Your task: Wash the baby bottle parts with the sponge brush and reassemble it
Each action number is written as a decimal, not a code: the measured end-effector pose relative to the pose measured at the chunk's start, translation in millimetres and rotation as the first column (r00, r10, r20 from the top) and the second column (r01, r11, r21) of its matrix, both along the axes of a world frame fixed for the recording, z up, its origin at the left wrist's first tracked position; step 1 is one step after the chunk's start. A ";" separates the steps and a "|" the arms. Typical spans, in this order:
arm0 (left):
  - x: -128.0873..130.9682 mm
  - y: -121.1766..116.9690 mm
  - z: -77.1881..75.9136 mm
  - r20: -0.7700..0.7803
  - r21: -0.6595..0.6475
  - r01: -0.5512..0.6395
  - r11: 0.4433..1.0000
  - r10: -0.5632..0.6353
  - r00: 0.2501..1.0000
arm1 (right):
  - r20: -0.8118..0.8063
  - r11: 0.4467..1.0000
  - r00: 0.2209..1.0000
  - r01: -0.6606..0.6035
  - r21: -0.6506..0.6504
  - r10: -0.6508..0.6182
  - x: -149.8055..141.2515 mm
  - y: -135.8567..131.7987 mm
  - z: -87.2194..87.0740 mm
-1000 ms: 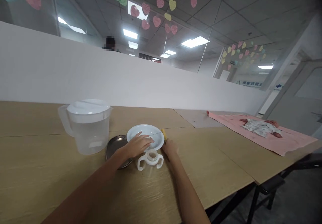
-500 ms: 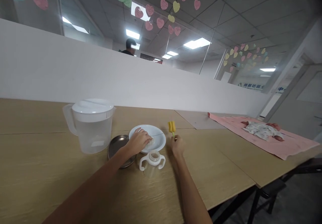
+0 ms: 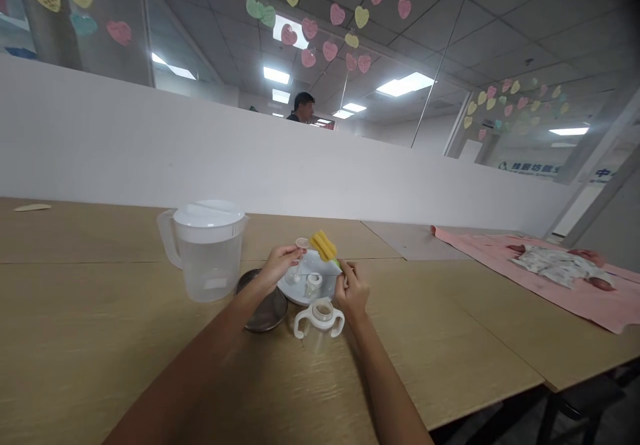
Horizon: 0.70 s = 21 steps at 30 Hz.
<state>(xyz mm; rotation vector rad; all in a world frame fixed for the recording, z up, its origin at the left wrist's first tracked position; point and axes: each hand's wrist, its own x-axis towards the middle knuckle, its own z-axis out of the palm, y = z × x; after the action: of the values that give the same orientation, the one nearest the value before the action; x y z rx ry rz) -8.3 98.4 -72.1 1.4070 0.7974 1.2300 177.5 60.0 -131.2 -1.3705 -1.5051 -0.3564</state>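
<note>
My left hand [image 3: 280,266] pinches a small clear round piece [image 3: 301,242], possibly a bottle nipple, above a white bowl [image 3: 285,294]. In my right hand [image 3: 353,290], a sponge bottle brush [image 3: 324,246] is gripped by its green handle, its yellow head tilted up to the left, close to the clear piece. A white ring-shaped bottle part [image 3: 313,283] lies in the bowl, beside a clear item that is hard to make out. Just in front of the bowl stands a clear baby bottle [image 3: 320,328] with two white handles, its top uncovered.
A lidded clear pitcher [image 3: 210,258] stands to the left. The dark metal dish [image 3: 267,315] sits against the bowl's left side. At the far right, a doll [image 3: 555,265] lies on a pink cloth [image 3: 505,278]. Behind the table [image 3: 125,338] runs a white partition [image 3: 200,158]; a person [image 3: 303,108] is beyond it.
My left hand has come up out of the bowl with the clear piece. My right hand has brought the brush leftward over the bowl, tilting its head. The view has shifted left.
</note>
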 end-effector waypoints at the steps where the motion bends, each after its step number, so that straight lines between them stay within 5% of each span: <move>1: 0.7 -1.1 1.8 0.083 -0.054 0.038 0.998 -0.034 0.996 | -0.014 1.000 1.000 -0.003 -0.001 0.003 -0.5 -0.9 0.9; 9: 3.8 -8.2 17.1 0.458 -0.289 0.214 0.933 -0.061 0.887 | -0.102 0.997 0.994 -0.039 0.072 0.046 -0.3 -3.1 9.4; 14: 5.5 -13.8 29.0 0.539 -0.281 0.207 0.937 -0.025 0.842 | 0.046 0.979 0.978 -0.204 0.027 0.203 -1.5 1.3 8.2; 21: 2.6 -18.0 37.5 0.555 -0.270 0.173 0.947 0.006 0.832 | 0.174 0.964 0.949 -0.264 -0.009 0.262 3.0 7.7 9.1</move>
<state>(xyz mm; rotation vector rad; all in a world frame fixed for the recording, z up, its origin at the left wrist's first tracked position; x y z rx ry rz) -5.7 80.4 -34.7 0.7562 0.4848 1.2865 180.5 67.7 -122.1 -1.1310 -1.8022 -0.3231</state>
